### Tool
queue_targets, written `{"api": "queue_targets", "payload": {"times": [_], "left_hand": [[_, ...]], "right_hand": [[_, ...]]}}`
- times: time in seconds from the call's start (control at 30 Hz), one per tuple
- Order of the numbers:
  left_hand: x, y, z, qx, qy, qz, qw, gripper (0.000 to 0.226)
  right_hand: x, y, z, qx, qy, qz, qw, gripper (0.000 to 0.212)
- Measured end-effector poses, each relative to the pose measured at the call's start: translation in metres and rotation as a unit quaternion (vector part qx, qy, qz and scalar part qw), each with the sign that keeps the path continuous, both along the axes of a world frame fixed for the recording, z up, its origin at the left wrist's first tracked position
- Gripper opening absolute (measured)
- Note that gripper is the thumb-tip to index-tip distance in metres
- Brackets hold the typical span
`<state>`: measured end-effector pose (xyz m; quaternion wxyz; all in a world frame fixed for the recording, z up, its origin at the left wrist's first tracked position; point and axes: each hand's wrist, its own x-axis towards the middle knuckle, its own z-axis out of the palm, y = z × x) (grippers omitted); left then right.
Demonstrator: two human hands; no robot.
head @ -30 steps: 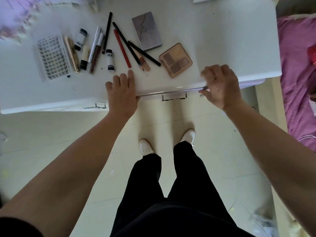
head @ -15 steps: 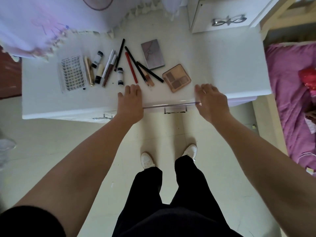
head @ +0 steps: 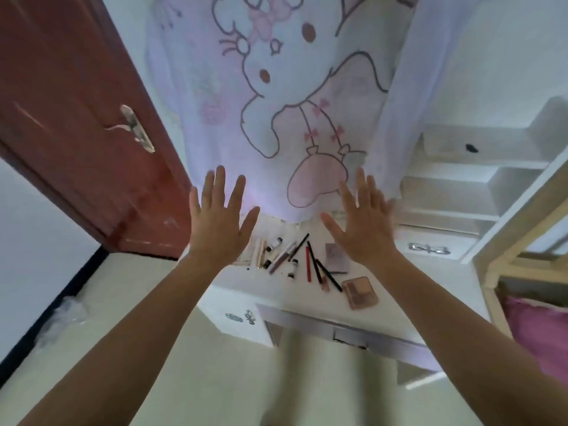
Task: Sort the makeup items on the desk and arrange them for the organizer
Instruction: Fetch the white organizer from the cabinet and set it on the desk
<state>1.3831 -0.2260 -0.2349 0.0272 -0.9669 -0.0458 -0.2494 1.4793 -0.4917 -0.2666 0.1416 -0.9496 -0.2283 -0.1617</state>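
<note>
White laminate worktop (head: 261, 293) carries the loose makeup: a red liner pencil (head: 308, 264), black pencils (head: 330, 278) fanned beside it, small white tubes with black caps (head: 291, 269), a grey-mauve square compact (head: 336, 256) and a brown eyeshadow palette (head: 359, 293). Both hands are up in the air, fingers splayed wide, gripping nothing: left hand (head: 219, 224), right hand (head: 361, 226). The items lie lower in view, between the 2 wrists, touching neither palm. Pencils and tubes run lengthwise roughly away from the person. By position, the left hand is nearer the tubes, the right nearer compact and palette; sorting looks unstarted.
</note>
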Motion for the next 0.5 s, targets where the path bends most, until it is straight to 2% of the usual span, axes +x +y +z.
{"api": "queue_targets", "payload": {"times": [0.1, 0.2, 0.33, 0.5], "left_hand": [[-0.042, 0.010, 0.062, -0.006, -0.087, 0.116, 0.989, 0.062], [-0.105, 0.015, 0.100, -0.010, -0.153, 0.226, 0.962, 0.064], [-0.213, 0.017, 0.115, 0.021, -0.112, 0.357, 0.927, 0.069], [-0.374, 0.008, 0.115, 0.014, -0.078, 0.507, 0.858, 0.072]], "right_hand": [[0.003, 0.045, 0.057, 0.042, -0.071, 0.084, 0.993, 0.079], [-0.014, 0.087, 0.098, 0.109, -0.127, 0.178, 0.970, 0.078], [-0.069, 0.144, 0.122, 0.145, -0.126, 0.306, 0.933, 0.081], [-0.196, 0.219, 0.121, 0.183, -0.055, 0.447, 0.874, 0.081]]}}
